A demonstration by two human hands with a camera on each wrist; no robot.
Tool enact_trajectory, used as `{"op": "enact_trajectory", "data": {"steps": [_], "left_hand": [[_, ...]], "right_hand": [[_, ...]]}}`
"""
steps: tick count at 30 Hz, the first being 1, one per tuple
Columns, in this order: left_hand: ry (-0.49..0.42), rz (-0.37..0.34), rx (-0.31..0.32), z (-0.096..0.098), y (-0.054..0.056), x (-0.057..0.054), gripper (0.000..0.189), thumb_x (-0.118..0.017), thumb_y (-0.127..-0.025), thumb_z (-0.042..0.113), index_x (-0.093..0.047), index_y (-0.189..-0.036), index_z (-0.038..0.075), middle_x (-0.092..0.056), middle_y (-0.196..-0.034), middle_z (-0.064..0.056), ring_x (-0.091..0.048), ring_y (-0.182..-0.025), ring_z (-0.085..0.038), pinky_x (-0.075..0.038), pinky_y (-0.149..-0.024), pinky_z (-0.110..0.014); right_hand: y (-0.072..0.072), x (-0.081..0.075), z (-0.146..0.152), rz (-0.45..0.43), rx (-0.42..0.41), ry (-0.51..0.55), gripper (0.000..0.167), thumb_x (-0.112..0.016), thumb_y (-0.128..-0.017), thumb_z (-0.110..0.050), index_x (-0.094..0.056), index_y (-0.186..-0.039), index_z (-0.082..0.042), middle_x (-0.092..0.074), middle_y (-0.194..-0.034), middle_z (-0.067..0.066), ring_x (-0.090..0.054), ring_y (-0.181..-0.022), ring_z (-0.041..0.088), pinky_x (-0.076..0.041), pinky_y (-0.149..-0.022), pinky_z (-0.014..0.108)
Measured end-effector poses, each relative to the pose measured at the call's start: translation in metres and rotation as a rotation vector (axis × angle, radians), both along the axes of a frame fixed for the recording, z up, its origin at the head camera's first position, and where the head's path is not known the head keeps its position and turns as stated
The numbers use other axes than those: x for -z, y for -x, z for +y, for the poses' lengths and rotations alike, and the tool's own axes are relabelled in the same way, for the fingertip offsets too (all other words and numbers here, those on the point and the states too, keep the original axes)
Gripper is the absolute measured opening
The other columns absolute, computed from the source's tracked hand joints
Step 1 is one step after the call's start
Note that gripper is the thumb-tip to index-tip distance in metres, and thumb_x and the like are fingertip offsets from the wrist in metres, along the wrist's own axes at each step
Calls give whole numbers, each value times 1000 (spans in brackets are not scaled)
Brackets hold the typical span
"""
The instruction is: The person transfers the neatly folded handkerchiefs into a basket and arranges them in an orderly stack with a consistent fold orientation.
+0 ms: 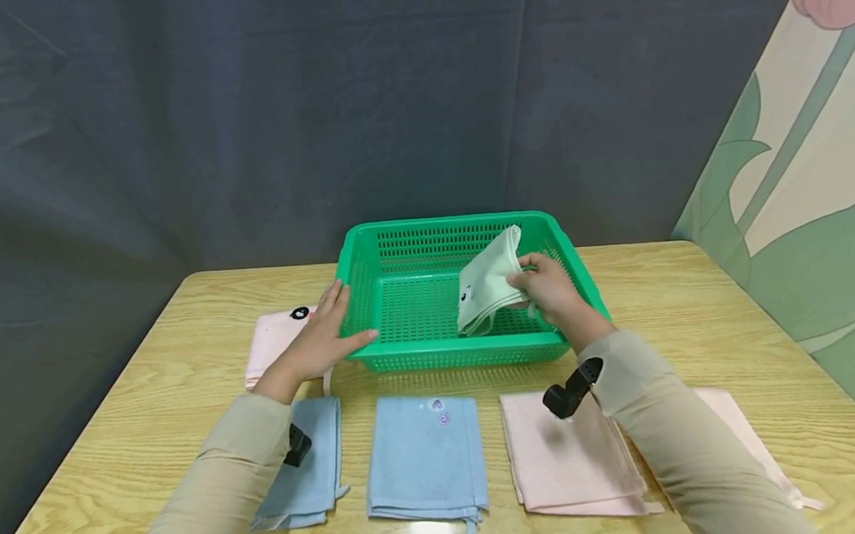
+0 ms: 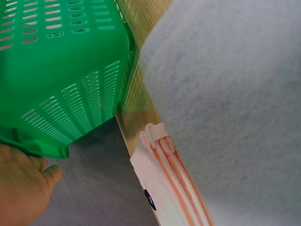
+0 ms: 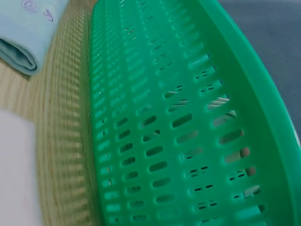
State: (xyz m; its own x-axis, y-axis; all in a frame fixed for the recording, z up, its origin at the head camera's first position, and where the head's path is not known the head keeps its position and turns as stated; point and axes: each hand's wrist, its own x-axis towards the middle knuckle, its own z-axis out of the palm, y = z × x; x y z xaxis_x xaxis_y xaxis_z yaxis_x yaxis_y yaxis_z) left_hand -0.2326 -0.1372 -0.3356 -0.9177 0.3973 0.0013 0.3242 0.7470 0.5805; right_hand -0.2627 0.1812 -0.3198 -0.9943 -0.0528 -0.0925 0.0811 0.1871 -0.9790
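In the head view, my right hand pinches a folded pale green towel with a small embroidered face. The towel is tilted inside the right part of a green plastic basket, its lower edge close to the basket floor. My left hand rests at the basket's front left corner, fingers extended along the left rim and thumb over the front rim. The left wrist view shows that hand beside the basket rim. From the right wrist, the slotted basket wall hides the right hand and most of the towel.
Folded blue towels and pink towels lie in a row before the basket. Another pink towel with a black patch sits left of it, partly behind the left hand. A dark curtain hangs behind the wooden table.
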Motion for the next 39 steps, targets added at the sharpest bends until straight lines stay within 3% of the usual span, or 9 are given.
{"op": "enact_trajectory", "data": {"steps": [13, 22, 28, 33, 36, 39], "left_hand": [[11, 8, 7, 1, 0, 2, 90, -43, -81, 58, 2, -139, 6, 12, -143, -7, 11, -128, -24, -10, -96, -54], [-11, -9, 2, 4, -3, -1, 90, -42, -81, 58, 2, -139, 6, 13, -143, -5, 12, -128, -21, -10, -96, -54], [-12, -9, 5, 4, -3, -1, 90, -42, -81, 58, 2, -139, 6, 13, -142, -6, 13, -128, -20, -10, -97, -53], [-8, -11, 6, 4, -3, 0, 90, -42, -80, 59, 2, -139, 6, 14, -142, -6, 13, -128, -20, -10, -96, -54], [-7, -7, 5, 4, -3, 0, 91, -42, -80, 59, 2, -139, 5, 13, -143, -6, 12, -128, -21, -10, -96, -54], [-9, -6, 2, 3, -3, 0, 91, -42, -80, 59, 1, -139, 6, 13, -143, -5, 12, -128, -21, -11, -96, -54]], "right_hand": [[9, 1, -5, -107, -24, 34, 25, -42, -89, 2, -34, -112, 8, -43, -101, 22, -57, -61, 13, -49, -64, 32], [12, 2, 3, -167, -60, 35, 15, -39, -89, 5, -33, -103, 6, -39, -99, 19, -56, -61, 13, -48, -71, 36], [9, 3, 11, -156, -84, -73, 8, -39, -89, 4, -32, -89, 2, -35, -90, 15, -50, -60, 12, -46, -74, 39], [6, 2, 18, -169, -74, -202, 31, -42, -88, 3, -23, -66, -7, -26, -63, 5, -31, -47, 10, -46, -72, 42], [5, 1, 21, -159, -59, -310, 39, -45, -86, 3, -19, -60, -10, -17, -54, 1, -22, -44, 11, -45, -63, 38], [5, 2, 22, -128, -51, -421, 41, -45, -84, 4, -18, -58, -11, -14, -53, -1, -18, -46, 12, -36, -50, 30]]}}
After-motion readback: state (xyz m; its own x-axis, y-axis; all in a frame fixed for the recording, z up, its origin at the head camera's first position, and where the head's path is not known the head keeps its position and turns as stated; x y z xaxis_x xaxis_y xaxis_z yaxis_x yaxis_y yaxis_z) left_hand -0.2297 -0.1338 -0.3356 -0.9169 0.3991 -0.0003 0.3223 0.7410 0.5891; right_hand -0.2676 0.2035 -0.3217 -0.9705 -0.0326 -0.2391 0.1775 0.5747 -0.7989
